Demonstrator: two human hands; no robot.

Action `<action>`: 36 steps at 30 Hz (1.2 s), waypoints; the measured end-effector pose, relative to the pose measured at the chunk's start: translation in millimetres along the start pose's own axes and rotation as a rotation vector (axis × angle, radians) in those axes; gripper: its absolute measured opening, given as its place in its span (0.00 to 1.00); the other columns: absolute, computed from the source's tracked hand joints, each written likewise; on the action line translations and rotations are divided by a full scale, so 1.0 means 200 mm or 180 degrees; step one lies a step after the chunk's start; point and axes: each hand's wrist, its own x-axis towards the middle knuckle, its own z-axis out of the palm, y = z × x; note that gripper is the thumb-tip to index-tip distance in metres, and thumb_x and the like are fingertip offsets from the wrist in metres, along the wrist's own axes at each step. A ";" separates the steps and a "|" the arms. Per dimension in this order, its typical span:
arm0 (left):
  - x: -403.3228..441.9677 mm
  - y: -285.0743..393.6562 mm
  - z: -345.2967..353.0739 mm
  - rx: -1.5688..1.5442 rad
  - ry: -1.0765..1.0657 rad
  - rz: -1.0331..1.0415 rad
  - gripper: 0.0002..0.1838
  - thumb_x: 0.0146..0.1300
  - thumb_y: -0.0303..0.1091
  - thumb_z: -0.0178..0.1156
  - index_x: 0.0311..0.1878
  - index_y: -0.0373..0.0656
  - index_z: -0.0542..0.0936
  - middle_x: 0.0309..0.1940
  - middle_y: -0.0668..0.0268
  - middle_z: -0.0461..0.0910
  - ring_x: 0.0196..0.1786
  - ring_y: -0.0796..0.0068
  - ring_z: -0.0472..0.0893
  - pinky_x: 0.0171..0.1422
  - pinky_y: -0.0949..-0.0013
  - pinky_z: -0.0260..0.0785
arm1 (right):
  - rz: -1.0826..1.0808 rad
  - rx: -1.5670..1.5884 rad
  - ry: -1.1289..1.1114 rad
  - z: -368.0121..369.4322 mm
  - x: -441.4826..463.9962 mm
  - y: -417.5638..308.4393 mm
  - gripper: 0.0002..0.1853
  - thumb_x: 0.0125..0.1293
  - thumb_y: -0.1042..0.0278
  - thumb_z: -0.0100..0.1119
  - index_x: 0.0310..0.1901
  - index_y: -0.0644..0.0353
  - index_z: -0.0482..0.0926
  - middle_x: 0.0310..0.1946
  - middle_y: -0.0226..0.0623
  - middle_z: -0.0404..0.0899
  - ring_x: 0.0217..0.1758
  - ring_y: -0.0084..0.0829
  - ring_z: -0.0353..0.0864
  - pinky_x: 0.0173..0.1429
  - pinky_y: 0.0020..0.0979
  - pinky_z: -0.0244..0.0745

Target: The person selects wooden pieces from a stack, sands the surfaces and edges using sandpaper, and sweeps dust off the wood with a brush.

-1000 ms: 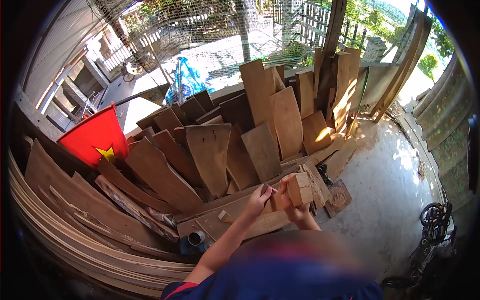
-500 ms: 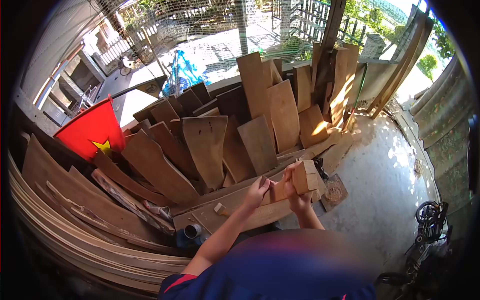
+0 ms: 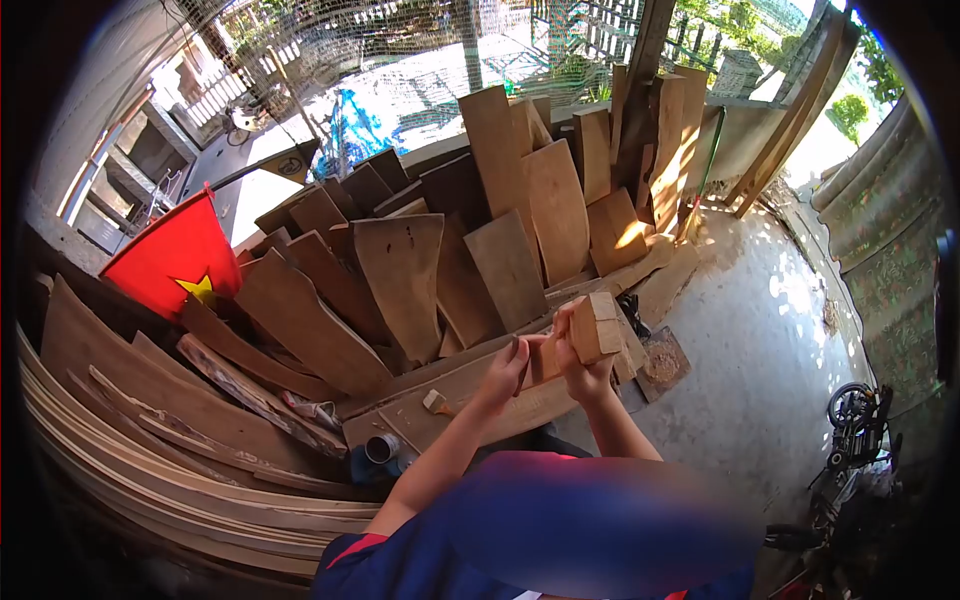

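Note:
My right hand point(image 3: 584, 376) is wrapped round a light wooden piece point(image 3: 599, 330) with a thick, blocky end, held up above the plank bench point(image 3: 535, 412). Its narrower part stretches left, towards my other hand. Close to that part, my left hand point(image 3: 500, 382) pinches a small, dark brown, flat piece point(image 3: 518, 352); its exact kind is too small to tell. Below and left of my left hand, a brush point(image 3: 437, 402) with pale bristles lies on the bench. A grey cup or can point(image 3: 382, 448) stands near my left forearm.
Many wooden boards point(image 3: 398, 280) lean against the low wall ahead. Long planks point(image 3: 190, 500) are stacked at left, below a red flag point(image 3: 170, 255) with a yellow star. A square board point(image 3: 663, 365) with shavings lies on the concrete floor point(image 3: 735, 340). Black wheeled equipment point(image 3: 852, 430) stands right.
The whole view has shifted slightly, so the boards and bench appear higher. My left hand has tilted more upright beside the wooden piece. Both hands keep their hold.

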 end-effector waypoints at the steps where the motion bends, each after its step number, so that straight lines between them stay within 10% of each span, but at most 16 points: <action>1: -0.02 0.03 0.02 -0.0307 -0.0142 0.0379 0.22 0.70 0.47 0.40 0.53 0.38 0.72 0.46 0.66 0.75 0.51 0.78 0.71 0.59 0.73 0.59 | -0.0001 0.0060 -0.0017 -0.01 0.00 0.02 0.15 0.48 0.82 0.48 0.41 0.65 0.66 0.31 0.34 0.68 0.31 0.19 0.66 0.36 0.19 0.65; 6: 0.17 -0.22 -0.11 -0.0003 -0.0274 0.1048 0.23 0.69 0.48 0.40 0.50 0.38 0.74 0.43 0.67 0.76 0.49 0.78 0.71 0.58 0.74 0.59 | -0.0015 -0.0045 0.0060 0.04 0.02 0.02 0.15 0.48 0.82 0.49 0.41 0.65 0.66 0.31 0.33 0.68 0.30 0.19 0.67 0.35 0.19 0.65; 8: 0.26 -0.40 -0.21 0.0429 0.0002 0.0371 0.24 0.69 0.50 0.40 0.49 0.38 0.75 0.42 0.68 0.76 0.46 0.80 0.71 0.55 0.74 0.60 | 0.0021 -0.0100 0.0001 0.05 0.02 0.01 0.15 0.48 0.81 0.49 0.41 0.65 0.66 0.30 0.33 0.68 0.30 0.19 0.67 0.35 0.19 0.64; 15: -0.02 0.08 0.00 -0.0614 -0.0592 0.0946 0.27 0.69 0.50 0.38 0.50 0.33 0.73 0.45 0.64 0.76 0.51 0.76 0.72 0.57 0.73 0.61 | 0.0056 0.0146 -0.0141 0.08 -0.02 0.00 0.15 0.49 0.80 0.50 0.41 0.66 0.66 0.27 0.32 0.68 0.27 0.18 0.65 0.32 0.20 0.65; 36: 0.19 -0.23 -0.17 -0.0527 -0.0471 0.0514 0.27 0.70 0.50 0.37 0.51 0.33 0.72 0.44 0.63 0.76 0.48 0.75 0.73 0.57 0.73 0.60 | -0.0104 -0.0237 -0.0105 0.09 0.04 0.04 0.15 0.49 0.79 0.51 0.42 0.65 0.67 0.28 0.32 0.69 0.28 0.19 0.67 0.33 0.20 0.64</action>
